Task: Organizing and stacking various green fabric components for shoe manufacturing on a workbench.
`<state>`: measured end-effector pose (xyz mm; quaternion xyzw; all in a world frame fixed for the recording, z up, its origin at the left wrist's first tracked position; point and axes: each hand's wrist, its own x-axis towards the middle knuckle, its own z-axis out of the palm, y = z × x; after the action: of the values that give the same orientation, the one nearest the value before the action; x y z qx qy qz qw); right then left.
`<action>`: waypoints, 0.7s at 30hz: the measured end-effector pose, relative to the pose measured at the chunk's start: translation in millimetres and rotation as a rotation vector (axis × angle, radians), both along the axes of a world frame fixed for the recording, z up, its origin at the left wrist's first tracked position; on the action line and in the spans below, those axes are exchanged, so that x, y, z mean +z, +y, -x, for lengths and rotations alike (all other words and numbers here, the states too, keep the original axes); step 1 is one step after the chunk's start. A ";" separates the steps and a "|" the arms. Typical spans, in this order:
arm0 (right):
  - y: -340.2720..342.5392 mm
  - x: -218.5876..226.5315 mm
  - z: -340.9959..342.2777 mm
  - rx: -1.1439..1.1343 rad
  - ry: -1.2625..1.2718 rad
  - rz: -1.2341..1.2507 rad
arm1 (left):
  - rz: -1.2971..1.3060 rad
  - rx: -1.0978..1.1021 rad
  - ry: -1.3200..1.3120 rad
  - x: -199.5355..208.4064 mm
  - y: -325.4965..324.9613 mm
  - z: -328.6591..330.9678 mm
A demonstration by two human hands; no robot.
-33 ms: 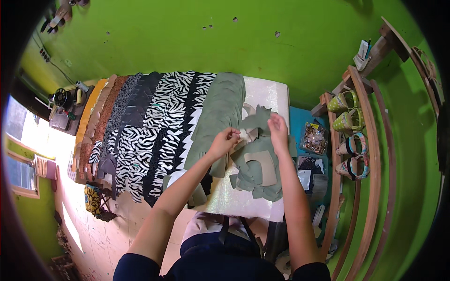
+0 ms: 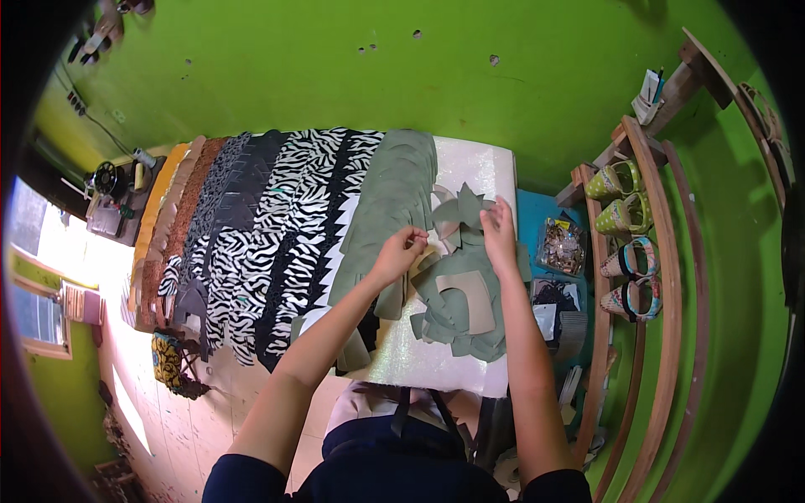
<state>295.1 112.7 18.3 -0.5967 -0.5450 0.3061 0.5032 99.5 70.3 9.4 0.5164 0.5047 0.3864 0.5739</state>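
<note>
Green piece (image 2: 471, 206) meets our right hand (image 2: 496, 226)
Above right of frame centre, tip upward, we pinch it; our left hand (image 2: 404, 253) curls narrow, grip unclear.

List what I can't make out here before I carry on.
Head view, left hand: fingertip area too small to tell if it pinches anything.
Head view, right hand: it covers any grip on the green piece.
Head view, pile: upper pieces and the tan piece hide its lower layers.
Head view, bag: contents too small to name.
</note>
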 end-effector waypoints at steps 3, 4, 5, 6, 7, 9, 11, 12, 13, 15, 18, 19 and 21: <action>3.2 -3.5 -9.9 -0.201 -0.332 -0.217 | -0.111 0.038 0.200 -3.0 7.2 -5.5; 0.0 -4.0 -15.9 -0.151 -0.403 -0.247 | -0.127 -0.046 0.242 -3.1 2.5 -10.2; -4.5 -4.4 -21.7 -0.156 -0.406 -0.240 | -0.144 -0.131 0.283 -4.3 -2.2 -15.0; -10.2 -4.6 -27.4 0.025 -0.342 -0.054 | -0.140 -0.138 0.280 -7.7 -5.2 -19.0; -15.6 -4.3 -31.3 0.205 -0.273 0.128 | -0.258 -0.240 0.358 -11.3 -8.9 -23.3; -25.0 -5.8 -32.0 0.225 -0.367 0.054 | -0.396 -0.351 0.441 -18.1 -18.3 -32.8; -31.4 -3.5 -36.2 0.223 -0.536 -0.141 | -0.365 -0.378 0.483 -13.7 -24.0 -43.3; -34.5 -1.5 -39.2 0.216 -0.541 -0.139 | -0.333 -0.396 0.533 -11.0 -26.6 -47.4; -37.8 1.1 -39.9 0.212 -0.554 -0.160 | -0.386 -0.359 0.470 -9.6 -27.9 -48.4; -45.3 7.3 -41.2 0.202 -0.568 -0.184 | -0.408 -0.369 0.394 -5.7 -30.3 -47.9; -60.7 17.3 -39.2 0.252 -0.560 -0.271 | -0.427 -0.388 0.262 -0.2 -38.9 -44.1; -68.4 21.7 -36.8 0.344 -0.433 -0.147 | -0.403 -0.359 0.179 0.3 -42.1 -43.2; -83.1 18.8 -35.4 0.505 -0.239 0.090 | -0.345 -0.298 0.071 1.6 -50.5 -41.8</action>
<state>330.5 29.6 37.1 -0.4957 -0.7178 0.3729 0.3162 141.3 19.8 11.0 0.6889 0.3693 0.3594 0.5098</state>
